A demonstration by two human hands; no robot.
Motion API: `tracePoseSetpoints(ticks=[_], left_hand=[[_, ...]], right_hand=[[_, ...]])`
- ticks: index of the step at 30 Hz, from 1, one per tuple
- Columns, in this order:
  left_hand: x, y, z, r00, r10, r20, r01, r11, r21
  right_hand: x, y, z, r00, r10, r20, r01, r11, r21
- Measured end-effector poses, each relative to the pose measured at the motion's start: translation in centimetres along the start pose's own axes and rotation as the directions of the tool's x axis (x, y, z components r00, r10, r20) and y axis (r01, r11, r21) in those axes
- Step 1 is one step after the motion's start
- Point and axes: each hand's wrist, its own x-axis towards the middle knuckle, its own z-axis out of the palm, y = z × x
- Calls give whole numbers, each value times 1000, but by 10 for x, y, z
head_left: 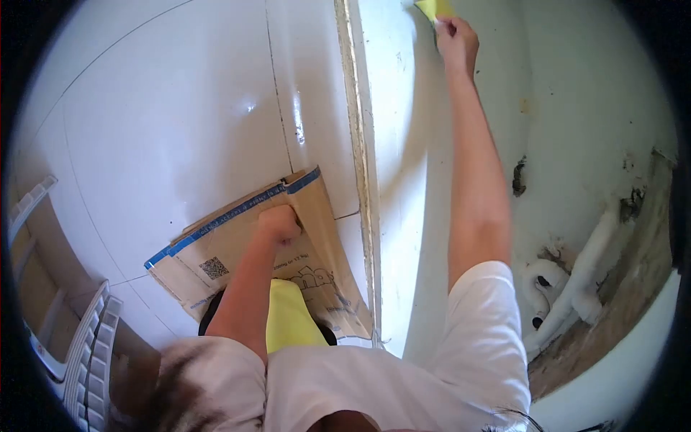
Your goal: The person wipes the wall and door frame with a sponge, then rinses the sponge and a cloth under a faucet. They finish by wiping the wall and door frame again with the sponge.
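High on the pale green wall (497, 129), my right hand (456, 49) is closed around a thin yellow cloth (435, 9). Its fingers pinch the cloth's lower end, and part of the cloth lies beyond the view's top edge. My left hand (279, 225) is a fist resting on a flattened brown cardboard sheet (245, 241) with a blue printed band. I see nothing in that fist, though its underside is hidden. Below the left forearm, something bright yellow (294, 317) shows in front of my body.
White floor tiles (180, 93) reach to the wall's foot, where a narrow worn edge (353, 101) runs. White pipes (576, 288) stick out at the lower right beside a dirty brown strip (612, 317). A white plastic rack (86, 353) stands at the lower left.
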Motion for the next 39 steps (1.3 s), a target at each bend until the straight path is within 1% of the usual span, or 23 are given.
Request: tracePoseSetpoints(ticks=[4, 5, 7, 8, 10, 13, 15, 16, 18, 19, 22, 24, 25, 26, 27, 29, 31, 33, 34, 35, 36, 37, 39], left_hand=[[13, -7, 11, 998, 28, 62, -19, 989, -144], [13, -9, 11, 999, 33, 40, -26, 988, -151], [-5, 3, -6, 999, 36, -31, -35, 998, 45], [-5, 4, -10, 999, 32, -41, -30, 999, 43], [-8, 3, -5, 998, 47, -48, -48, 999, -23], [-18, 9, -18, 999, 3, 36, -1, 998, -60], [-12, 6, -13, 997, -7, 71, 11, 998, -68], [-9, 5, -10, 995, -12, 98, 19, 997, -70], [-1, -1, -3, 1000, 14, -28, -14, 1000, 16], [-1, 0, 5, 990, 78, -121, -65, 992, 109], [-11, 7, -9, 999, 40, 16, -40, 998, 44], [-4, 5, -2, 999, 11, 49, -11, 1000, 0], [5, 3, 3, 997, -2, 74, 9, 995, -99], [16, -3, 9, 994, 19, 106, -5, 991, -134], [24, -6, 15, 991, 38, 128, -15, 985, -174], [13, 2, 11, 993, 33, 112, -20, 993, -114], [10, 8, 8, 997, 32, 76, -28, 998, -52], [12, 7, 10, 999, 20, 32, -18, 998, -57], [15, 6, 12, 999, 32, 39, -30, 998, -50], [19, 4, 14, 998, 29, 63, -28, 999, -19], [23, 3, 14, 996, 25, 82, -26, 1000, 8], [23, 3, 14, 996, 32, 80, -33, 999, 11], [21, 0, 15, 992, 53, 118, -26, 975, -222]], right_hand=[[-159, -38, -49, 989, 59, 138, -67, 996, 53], [-215, -27, -51, 985, -21, 174, 12, 999, 51], [-281, -51, -63, 895, -123, 429, 155, 987, -40], [-290, -58, -59, 896, -77, 437, 121, 990, -73], [-249, -57, -33, 902, -68, 426, 115, 990, -85], [-112, -46, 37, 884, -329, 333, 379, 920, -98], [-4, -31, 83, 922, -249, 296, 327, 910, -253], [35, -39, 82, 979, -84, 187, 103, 990, -96], [87, -9, 93, 988, -44, 150, 36, 998, 57], [93, -8, 81, 995, -43, 85, 34, 995, 96], [-17, -88, -4, 984, 135, 119, -139, 990, 30], [-101, -40, -43, 996, -79, 45, 83, 991, -103], [-163, -42, -74, 997, 70, 45, -66, 994, -83], [-216, -55, -105, 957, 287, 43, -279, 951, -137], [-281, -37, -132, 935, 355, -19, -347, 900, -263], [-409, -25, -185, 799, 575, -178, -602, 761, -242], [-518, -33, -233, 636, 705, -313, -765, 526, -371], [-600, -35, -249, 312, 825, -471, -919, 138, -368], [-691, 11, -246, 225, 772, -594, -973, 145, -180], [-703, 13, -233, 90, 879, -469, -982, 157, 105], [-678, 4, -208, -57, 863, -502, -996, -13, 92], [-651, 3, -175, -95, 809, -580, -993, -121, -5], [-583, 12, -117, 32, 795, -606, -954, -157, -257]])
